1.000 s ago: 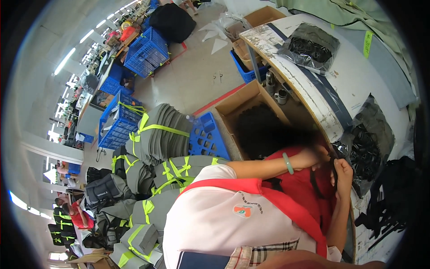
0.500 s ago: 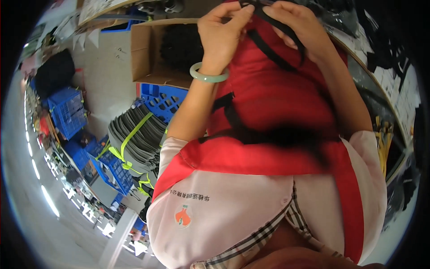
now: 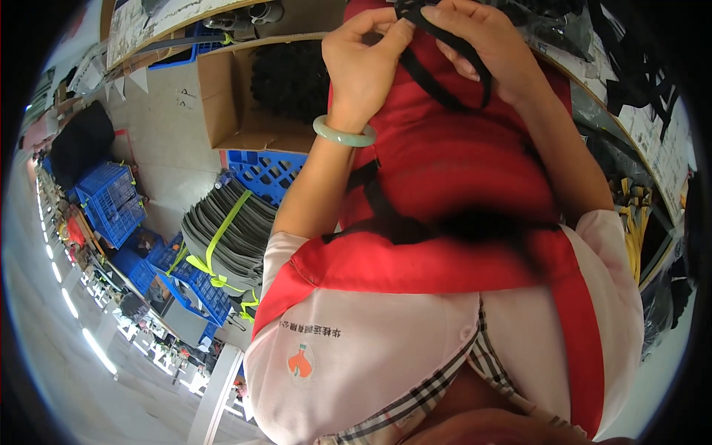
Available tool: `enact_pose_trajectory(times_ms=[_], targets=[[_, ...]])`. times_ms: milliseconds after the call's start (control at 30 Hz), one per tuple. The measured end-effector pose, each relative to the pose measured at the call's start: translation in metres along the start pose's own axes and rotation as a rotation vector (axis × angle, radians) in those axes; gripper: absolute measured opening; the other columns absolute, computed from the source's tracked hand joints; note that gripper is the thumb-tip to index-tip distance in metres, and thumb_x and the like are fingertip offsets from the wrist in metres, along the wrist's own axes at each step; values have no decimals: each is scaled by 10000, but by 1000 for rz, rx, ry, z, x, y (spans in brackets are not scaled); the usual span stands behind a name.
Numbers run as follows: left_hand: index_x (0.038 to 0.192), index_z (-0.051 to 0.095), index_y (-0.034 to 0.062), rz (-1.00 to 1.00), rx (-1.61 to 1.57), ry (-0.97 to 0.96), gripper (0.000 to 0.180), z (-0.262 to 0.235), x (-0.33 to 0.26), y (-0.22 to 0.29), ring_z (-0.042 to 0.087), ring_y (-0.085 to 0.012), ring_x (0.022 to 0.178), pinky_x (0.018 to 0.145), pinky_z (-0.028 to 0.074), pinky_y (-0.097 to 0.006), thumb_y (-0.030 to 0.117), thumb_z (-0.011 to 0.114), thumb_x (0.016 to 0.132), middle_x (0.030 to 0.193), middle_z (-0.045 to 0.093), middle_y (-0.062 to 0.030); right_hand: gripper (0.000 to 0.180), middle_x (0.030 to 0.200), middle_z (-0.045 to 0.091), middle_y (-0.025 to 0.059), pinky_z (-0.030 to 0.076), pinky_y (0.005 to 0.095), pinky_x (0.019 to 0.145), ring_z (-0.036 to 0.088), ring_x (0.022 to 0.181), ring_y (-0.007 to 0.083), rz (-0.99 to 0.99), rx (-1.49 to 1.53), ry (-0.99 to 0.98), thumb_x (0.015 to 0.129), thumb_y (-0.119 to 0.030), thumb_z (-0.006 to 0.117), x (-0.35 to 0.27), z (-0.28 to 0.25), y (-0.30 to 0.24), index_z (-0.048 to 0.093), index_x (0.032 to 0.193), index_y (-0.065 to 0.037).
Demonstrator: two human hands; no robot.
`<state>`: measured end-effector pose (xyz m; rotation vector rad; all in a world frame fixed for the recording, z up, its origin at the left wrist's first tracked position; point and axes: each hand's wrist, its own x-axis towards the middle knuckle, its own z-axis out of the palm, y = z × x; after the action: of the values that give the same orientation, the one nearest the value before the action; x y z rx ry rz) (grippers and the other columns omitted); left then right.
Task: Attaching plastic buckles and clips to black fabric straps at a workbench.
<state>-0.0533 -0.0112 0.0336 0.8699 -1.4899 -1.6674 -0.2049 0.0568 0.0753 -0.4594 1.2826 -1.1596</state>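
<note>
- Black strap (image 3: 452, 52) sits at the top of the view, held up in front of the red apron (image 3: 452, 170), pinched between both hands.
- Left hand (image 3: 367, 63) is closed, thumb and fingertips nipping the strap's upper end; a pale green bangle (image 3: 343, 133) circles its wrist.
- Right hand (image 3: 482, 48) is curled round the strap from the other side, fingers pressing it where it loops down over the apron.
- Beyond the left forearm, a stack of grey pieces (image 3: 226, 237) bound with yellow-green tape lies beside a blue crate (image 3: 259, 167).
- Farther off, an open cardboard box (image 3: 222, 104) holds dark items, just under the workbench edge (image 3: 178, 41).
- Farthest left, more blue crates (image 3: 111, 200) stand on the floor.
</note>
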Motion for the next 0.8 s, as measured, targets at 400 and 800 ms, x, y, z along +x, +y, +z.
enact_pose_trajectory(times_ms=[400,800], targets=[[868,671,-25,520,417,58,111,-5,15,-17,530,-100,560,525,416,-248,-3,721,771,639,562,-50,252,676,555,4,403,193,435,488,486,73,-265,215,53,1001,-262,481,12,15,20,540,862,-60],[909,686,-23,-456,-371,-10,169,-10,0,9,460,-81,450,406,353,-204,134,624,921,637,598,-45,82,859,597,44,462,186,651,578,712,91,-900,-400,97,913,-42,598,3,6,24,624,976,4]])
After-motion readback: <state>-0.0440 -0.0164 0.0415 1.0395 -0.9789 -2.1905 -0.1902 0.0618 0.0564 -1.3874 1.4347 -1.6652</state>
